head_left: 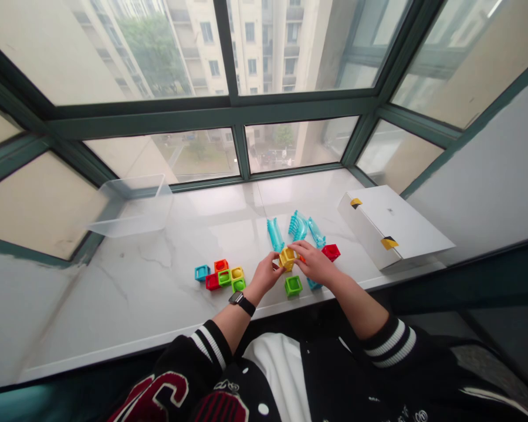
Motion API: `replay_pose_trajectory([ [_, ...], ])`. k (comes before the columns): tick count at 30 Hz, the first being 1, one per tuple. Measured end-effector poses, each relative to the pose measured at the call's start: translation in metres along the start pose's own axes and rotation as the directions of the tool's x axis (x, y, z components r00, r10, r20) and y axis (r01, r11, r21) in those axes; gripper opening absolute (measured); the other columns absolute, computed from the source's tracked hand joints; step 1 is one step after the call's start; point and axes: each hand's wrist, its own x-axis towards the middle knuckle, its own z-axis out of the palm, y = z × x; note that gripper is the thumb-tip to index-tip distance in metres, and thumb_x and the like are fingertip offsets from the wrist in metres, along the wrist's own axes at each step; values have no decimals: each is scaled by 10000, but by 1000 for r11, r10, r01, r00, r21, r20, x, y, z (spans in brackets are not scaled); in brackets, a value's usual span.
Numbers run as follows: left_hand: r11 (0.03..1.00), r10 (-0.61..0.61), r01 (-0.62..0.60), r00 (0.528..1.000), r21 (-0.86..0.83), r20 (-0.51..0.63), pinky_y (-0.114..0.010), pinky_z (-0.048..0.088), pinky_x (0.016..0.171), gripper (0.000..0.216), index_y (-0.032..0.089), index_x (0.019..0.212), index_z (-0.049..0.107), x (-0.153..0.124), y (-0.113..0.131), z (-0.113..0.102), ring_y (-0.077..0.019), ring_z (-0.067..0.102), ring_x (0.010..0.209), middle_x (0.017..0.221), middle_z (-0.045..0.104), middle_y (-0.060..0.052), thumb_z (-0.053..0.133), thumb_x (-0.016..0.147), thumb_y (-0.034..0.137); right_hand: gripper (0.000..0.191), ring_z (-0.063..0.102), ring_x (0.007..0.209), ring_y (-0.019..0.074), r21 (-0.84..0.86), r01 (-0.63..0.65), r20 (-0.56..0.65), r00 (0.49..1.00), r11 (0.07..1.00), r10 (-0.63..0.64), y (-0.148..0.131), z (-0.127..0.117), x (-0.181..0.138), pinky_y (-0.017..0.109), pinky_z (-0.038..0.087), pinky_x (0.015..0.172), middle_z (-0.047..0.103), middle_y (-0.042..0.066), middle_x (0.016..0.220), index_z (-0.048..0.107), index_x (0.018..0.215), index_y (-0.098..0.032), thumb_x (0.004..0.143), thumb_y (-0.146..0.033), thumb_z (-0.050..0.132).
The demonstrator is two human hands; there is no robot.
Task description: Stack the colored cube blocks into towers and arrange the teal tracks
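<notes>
Between my two hands is a yellow toy block (pixel 286 259), a hollow cube with an opening in it. My left hand (pixel 267 273) grips its left side with thumb and fingers. From the right, my right hand (pixel 310 262) holds its upper right edge. An orange block (pixel 302 258) shows partly behind my right fingers. Just below the yellow block sits a green block (pixel 293 286). A blue block (pixel 314 283) is partly hidden under my right wrist, and a red block (pixel 331 252) lies beyond that hand.
Clear blue track pieces (pixel 275 234) lie behind my hands, one of them a curved piece (pixel 298 226). Left of my left hand, several coloured blocks (pixel 224 278) stand grouped. A transparent bin (pixel 132 220) is at far left; a white box (pixel 396 225) at right. Windows rise behind the marble sill (pixel 158 299).
</notes>
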Motion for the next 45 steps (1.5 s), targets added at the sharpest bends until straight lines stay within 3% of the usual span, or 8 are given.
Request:
replay_pose_trajectory([
  [11, 999, 39, -39, 999, 6, 28, -253, 562, 719, 370, 252, 1234, 619, -2, -3, -1, -141, 741, 788, 1186, 763, -18, 711, 877, 229, 543, 637, 1304, 266, -29, -63, 64, 996, 998, 64, 3, 12, 10, 465, 523, 1131, 614, 121, 1446, 650, 1427, -243, 918, -58, 605],
  [26, 998, 53, -54, 998, 34, 28, -280, 569, 726, 417, 268, 1249, 628, -3, 4, -4, -123, 714, 712, 1256, 753, -9, 702, 848, 177, 522, 676, 1232, 259, -1, -67, 46, 997, 998, 67, 7, 12, 13, 458, 546, 1105, 656, 93, 1376, 699, 1377, -280, 902, -70, 641],
  [45, 992, 71, -71, 997, 109, 3, -313, 580, 798, 463, 282, 1295, 628, -2, 0, -3, -149, 722, 768, 1272, 750, -14, 724, 848, 206, 515, 670, 1241, 245, 15, -58, 2, 998, 998, 58, 11, 17, 13, 432, 538, 1116, 671, 73, 1340, 713, 1347, -294, 892, -63, 642],
])
